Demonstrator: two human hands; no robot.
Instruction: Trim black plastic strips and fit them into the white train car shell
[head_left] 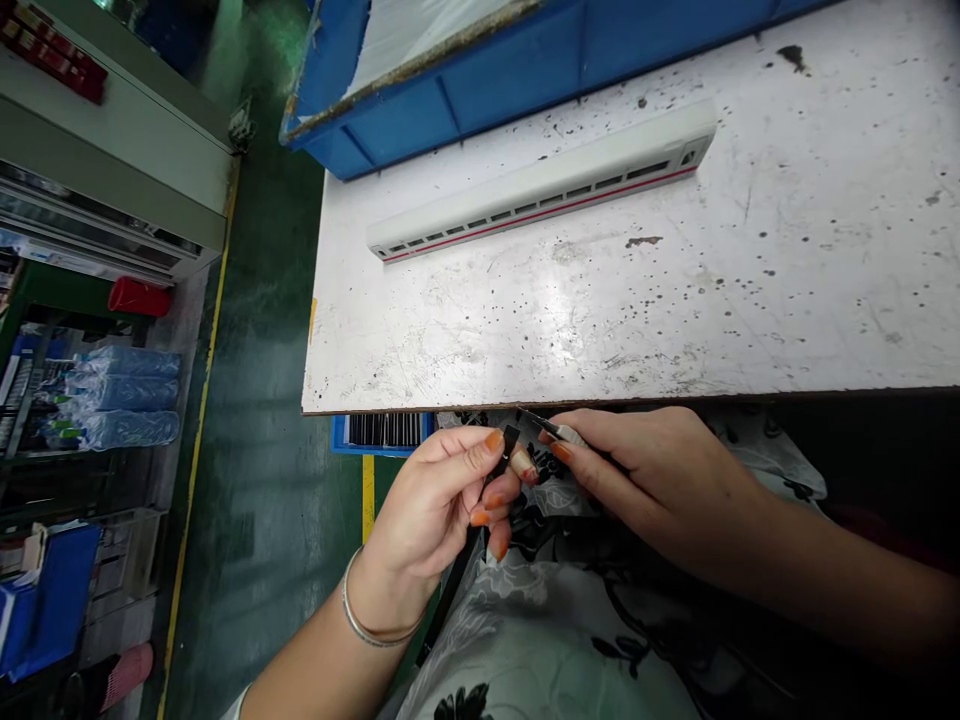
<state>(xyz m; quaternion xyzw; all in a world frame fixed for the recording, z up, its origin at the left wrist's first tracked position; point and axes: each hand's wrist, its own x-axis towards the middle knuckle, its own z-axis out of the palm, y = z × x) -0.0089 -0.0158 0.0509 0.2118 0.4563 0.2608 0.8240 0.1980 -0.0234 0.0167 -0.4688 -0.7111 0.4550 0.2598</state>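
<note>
My left hand [450,490] pinches a thin black strip [511,438] between thumb and index finger, just below the table's front edge. A long dark band hangs below that hand; whether it is the same piece I cannot tell. The index finger has a pale covering on its tip. My right hand [637,460] is closed around a slim knife-like tool [568,435] with a pale handle, its thin dark point directed towards the black strip. Beyond both hands, a white model train car shell [540,185] with a red stripe and dark window openings lies on the table.
The worn white table [465,340] ends just above my hands. A blue crate [510,80] with white material stands at its back. Below the front edge, a blue bin [382,432] contains several dark strips. Shelves with wrapped bottles [127,395] stand left across the green floor.
</note>
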